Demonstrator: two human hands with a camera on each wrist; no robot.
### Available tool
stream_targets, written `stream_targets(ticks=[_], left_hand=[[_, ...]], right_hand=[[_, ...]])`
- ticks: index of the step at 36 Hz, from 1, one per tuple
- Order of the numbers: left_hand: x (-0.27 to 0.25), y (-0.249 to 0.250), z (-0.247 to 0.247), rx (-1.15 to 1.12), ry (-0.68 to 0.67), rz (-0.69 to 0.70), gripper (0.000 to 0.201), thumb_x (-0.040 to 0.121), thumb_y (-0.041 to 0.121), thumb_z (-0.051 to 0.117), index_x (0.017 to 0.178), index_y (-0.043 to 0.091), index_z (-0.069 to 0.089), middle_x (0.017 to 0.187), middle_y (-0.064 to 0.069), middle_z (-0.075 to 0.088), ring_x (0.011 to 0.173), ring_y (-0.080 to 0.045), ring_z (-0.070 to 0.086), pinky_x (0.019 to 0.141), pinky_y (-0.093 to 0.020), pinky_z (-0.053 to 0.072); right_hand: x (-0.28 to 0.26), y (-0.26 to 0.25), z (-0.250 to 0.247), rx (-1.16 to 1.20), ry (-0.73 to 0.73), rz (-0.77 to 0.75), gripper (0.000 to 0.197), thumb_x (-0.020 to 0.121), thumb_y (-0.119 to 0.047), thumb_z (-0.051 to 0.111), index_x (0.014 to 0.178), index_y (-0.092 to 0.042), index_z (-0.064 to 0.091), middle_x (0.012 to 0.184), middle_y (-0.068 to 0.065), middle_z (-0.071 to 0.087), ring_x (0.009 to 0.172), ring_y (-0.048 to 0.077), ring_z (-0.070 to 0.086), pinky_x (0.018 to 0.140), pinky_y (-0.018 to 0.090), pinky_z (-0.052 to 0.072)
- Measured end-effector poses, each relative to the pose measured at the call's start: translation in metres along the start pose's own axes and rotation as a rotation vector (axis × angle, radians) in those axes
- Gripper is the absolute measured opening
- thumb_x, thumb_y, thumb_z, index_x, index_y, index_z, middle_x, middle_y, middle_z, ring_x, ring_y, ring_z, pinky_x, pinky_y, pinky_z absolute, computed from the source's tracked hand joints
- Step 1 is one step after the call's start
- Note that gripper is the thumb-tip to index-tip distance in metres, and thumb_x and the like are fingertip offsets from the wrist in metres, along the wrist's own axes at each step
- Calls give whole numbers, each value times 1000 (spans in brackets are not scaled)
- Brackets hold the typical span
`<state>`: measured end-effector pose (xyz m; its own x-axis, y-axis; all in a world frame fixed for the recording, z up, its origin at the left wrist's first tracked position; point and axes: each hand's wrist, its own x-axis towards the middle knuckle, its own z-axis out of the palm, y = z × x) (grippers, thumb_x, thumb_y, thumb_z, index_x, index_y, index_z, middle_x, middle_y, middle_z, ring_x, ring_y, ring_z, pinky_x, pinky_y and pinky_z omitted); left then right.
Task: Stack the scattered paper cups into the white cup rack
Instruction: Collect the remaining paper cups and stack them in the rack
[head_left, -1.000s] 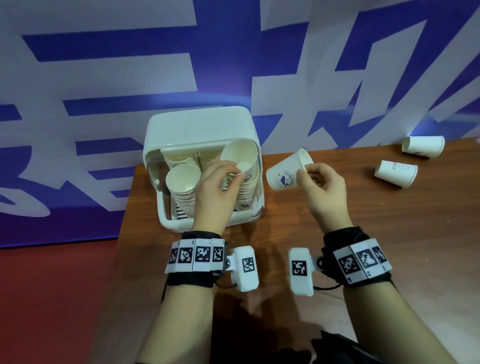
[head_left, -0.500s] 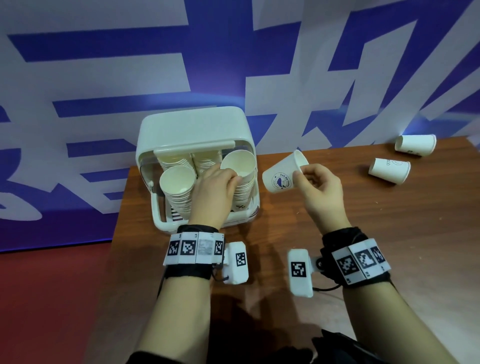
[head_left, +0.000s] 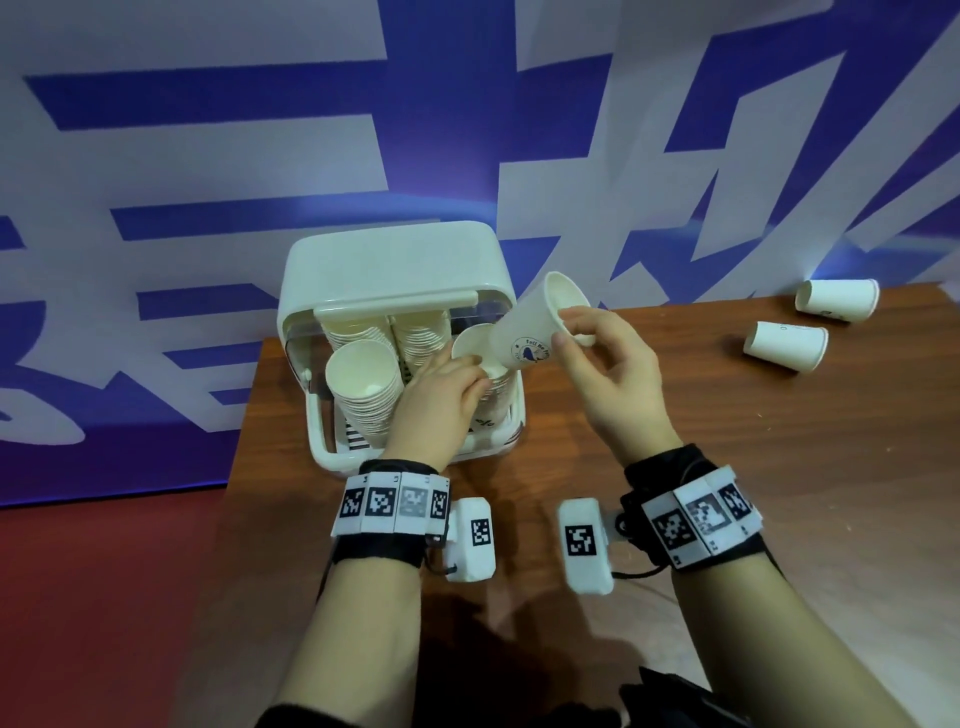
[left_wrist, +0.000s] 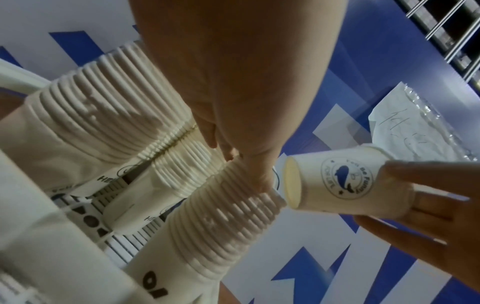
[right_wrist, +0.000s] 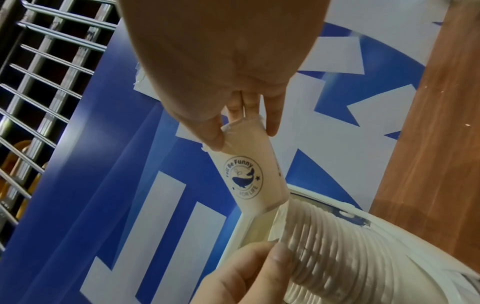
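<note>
The white cup rack (head_left: 389, 270) stands open at the table's back left with several stacks of paper cups in it. My left hand (head_left: 478, 371) grips the top rims of the front-right stack (head_left: 470, 343), thumb on one side and fingers on the other (left_wrist: 259, 179). My right hand (head_left: 569, 327) pinches the rim of a white whale-logo cup (head_left: 524, 332), tilted base-down. The cup's base (left_wrist: 292, 185) sits right at the mouth of that stack (right_wrist: 337, 257).
Two loose cups (head_left: 784, 345) (head_left: 836, 300) lie on their sides at the far right of the wooden table (head_left: 727, 467). A blue-and-white banner wall rises right behind the rack. The front-left stack (head_left: 363, 374) stands beside my left hand.
My right hand has carried the logo cup left and tipped its base down to the front-right stack. My left hand pushed the top cup down and stays gripping that stack.
</note>
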<state>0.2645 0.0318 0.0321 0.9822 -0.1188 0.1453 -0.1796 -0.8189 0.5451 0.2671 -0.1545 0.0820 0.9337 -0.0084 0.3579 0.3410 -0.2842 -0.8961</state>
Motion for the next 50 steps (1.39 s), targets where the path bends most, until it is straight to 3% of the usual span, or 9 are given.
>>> stream_targets(ticks=[5,8,12,17,23,30,35,40,50], left_hand=[[-4,-2,2,-128,28,-54,29,98,33,49,121,22,62,141,8,50,144,-17,22,118,-42,16],[-6,-3,-1,-251,126,-76,27,96,31,52,120,21,61,130,5,58,131,-17,42,110,-41,32],[-10,4,-11,-311,273,-200,18,98,22,48,112,18,58,111,2,61,106,-16,55,94,-35,44],[-10,14,-21,-574,358,-254,27,100,24,43,127,23,47,111,15,57,103,7,53,93,-15,40],[-2,21,-23,-732,349,-230,36,101,28,43,134,17,49,130,5,56,115,2,52,90,-1,36],[-1,18,-18,-690,259,-194,26,99,30,48,114,51,49,119,13,60,109,0,56,86,-12,43],[-4,10,-10,-657,265,-249,30,99,31,48,128,35,55,123,10,61,112,-4,57,98,-29,46],[-1,-1,0,-584,250,-259,34,98,32,49,131,24,57,134,7,56,123,-10,52,106,-41,41],[1,-9,12,-543,197,-280,52,90,47,45,138,28,48,136,3,55,127,-11,49,107,-43,41]], right_hand=[[5,2,9,-75,-69,-104,3,89,-12,63,91,-12,65,111,-7,60,107,-3,54,88,17,46],[8,2,14,-120,-112,-162,5,89,-9,63,92,-6,66,112,-3,60,105,-11,50,85,6,39],[12,0,18,-166,-151,-194,6,89,-10,63,92,-6,66,113,-3,60,103,2,54,85,6,38],[13,-2,22,-286,-313,-195,11,92,-15,60,95,-6,66,119,4,60,111,18,52,87,27,43],[13,6,28,-387,-399,-228,11,91,-13,61,93,-3,66,129,12,53,120,28,45,97,21,28],[12,13,31,-245,-443,-115,8,89,-20,65,87,-12,66,150,5,31,139,17,29,109,23,27],[11,17,33,-239,-451,-56,16,89,-21,65,98,-9,61,147,3,37,135,11,34,99,1,21],[10,25,36,-294,-461,-37,36,89,-27,65,120,-12,53,148,5,38,138,17,32,110,31,30],[13,29,38,-314,-411,59,57,86,-32,67,134,-13,44,139,2,49,126,17,46,104,40,39]])
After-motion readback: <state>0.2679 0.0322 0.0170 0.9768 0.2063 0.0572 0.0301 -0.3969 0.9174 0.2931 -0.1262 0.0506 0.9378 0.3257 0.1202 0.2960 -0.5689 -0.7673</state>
